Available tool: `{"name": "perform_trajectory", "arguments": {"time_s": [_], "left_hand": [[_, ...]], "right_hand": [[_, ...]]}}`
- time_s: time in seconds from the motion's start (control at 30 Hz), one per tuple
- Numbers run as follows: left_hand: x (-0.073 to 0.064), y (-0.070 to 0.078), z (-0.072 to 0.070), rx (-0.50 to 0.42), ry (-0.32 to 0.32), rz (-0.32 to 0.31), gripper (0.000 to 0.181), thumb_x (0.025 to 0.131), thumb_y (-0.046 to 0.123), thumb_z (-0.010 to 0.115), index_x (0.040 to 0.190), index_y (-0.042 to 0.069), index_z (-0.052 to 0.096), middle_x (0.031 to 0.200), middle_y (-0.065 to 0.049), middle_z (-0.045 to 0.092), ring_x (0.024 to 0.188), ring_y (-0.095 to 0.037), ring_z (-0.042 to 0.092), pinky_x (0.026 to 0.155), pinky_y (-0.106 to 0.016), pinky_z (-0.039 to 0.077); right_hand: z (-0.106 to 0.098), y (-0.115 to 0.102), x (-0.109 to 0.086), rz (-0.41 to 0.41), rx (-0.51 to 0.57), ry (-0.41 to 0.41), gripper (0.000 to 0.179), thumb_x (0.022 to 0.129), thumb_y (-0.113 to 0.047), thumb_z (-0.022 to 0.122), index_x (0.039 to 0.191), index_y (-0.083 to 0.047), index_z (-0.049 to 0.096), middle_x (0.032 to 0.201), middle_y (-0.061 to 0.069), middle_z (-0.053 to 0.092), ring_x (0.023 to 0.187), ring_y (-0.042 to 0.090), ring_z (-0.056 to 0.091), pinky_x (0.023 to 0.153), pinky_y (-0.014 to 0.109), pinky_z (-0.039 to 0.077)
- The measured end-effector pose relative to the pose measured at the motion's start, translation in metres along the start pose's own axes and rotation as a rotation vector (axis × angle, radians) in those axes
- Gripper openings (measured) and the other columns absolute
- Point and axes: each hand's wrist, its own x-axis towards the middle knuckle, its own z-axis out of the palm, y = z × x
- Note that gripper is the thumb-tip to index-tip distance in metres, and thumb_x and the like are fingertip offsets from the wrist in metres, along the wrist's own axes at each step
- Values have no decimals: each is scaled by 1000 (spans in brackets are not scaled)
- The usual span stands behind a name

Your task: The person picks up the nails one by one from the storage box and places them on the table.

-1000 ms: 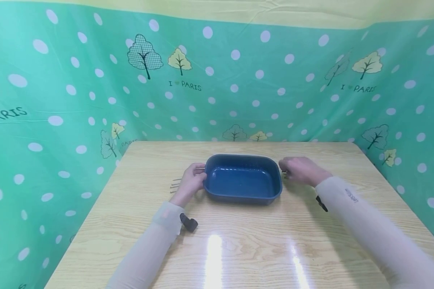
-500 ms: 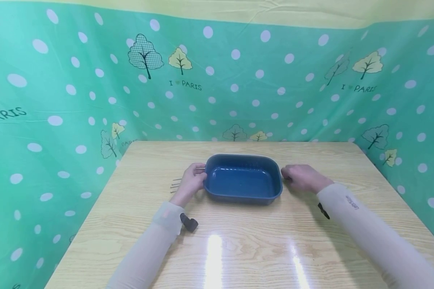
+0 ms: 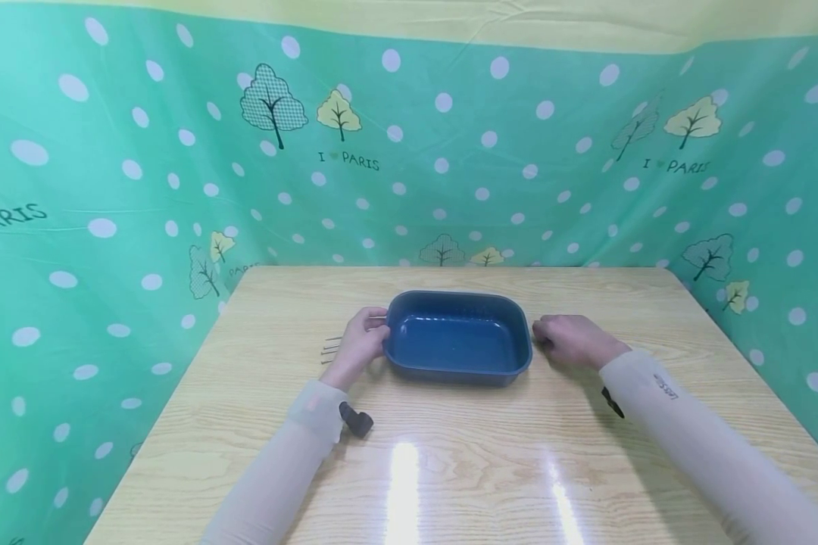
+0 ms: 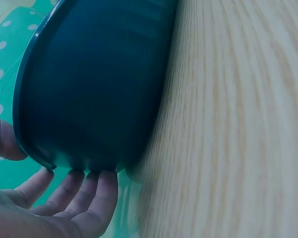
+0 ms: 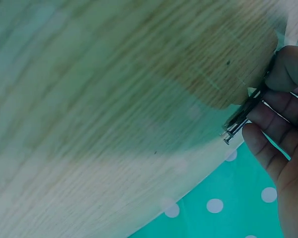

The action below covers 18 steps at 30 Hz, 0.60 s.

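A dark blue, rounded rectangular plastic tub (image 3: 458, 375) stands on the wooden table, with nothing visible inside it. My left hand (image 3: 360, 344) holds its left end; in the left wrist view the fingers (image 4: 105, 193) lie against the outer wall and the thumb is at the rim. Just off the tub's right end is my right hand (image 3: 572, 338), low over the table. In the right wrist view it pinches several thin metal nails (image 5: 241, 118) between thumb and fingers, heads sticking out. The head view hides those nails behind the hand.
Several more nails (image 3: 330, 350) lie on the table (image 3: 491, 454) to the left, partly hidden behind the left hand. A green dotted cloth (image 3: 409, 189) hangs round the back and sides of the table. Each wrist bears a black strap.
My right hand has shifted slightly right and nearer to me. The left hand and the tub have stayed put.
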Motion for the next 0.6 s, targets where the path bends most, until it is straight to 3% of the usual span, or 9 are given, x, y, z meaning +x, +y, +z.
{"name": "perform_trajectory", "arguments": {"time_s": [0.6], "left_hand": [[2, -1, 1, 14, 20, 12, 41, 90, 5, 51, 130, 3, 47, 126, -22, 52, 107, -34, 60, 78, -37, 58]], "right_hand": [[-2, 1, 0, 8, 3, -5, 14, 79, -6, 65, 76, -17, 59, 74, -7, 52, 63, 10, 48, 57, 30, 48]]}}
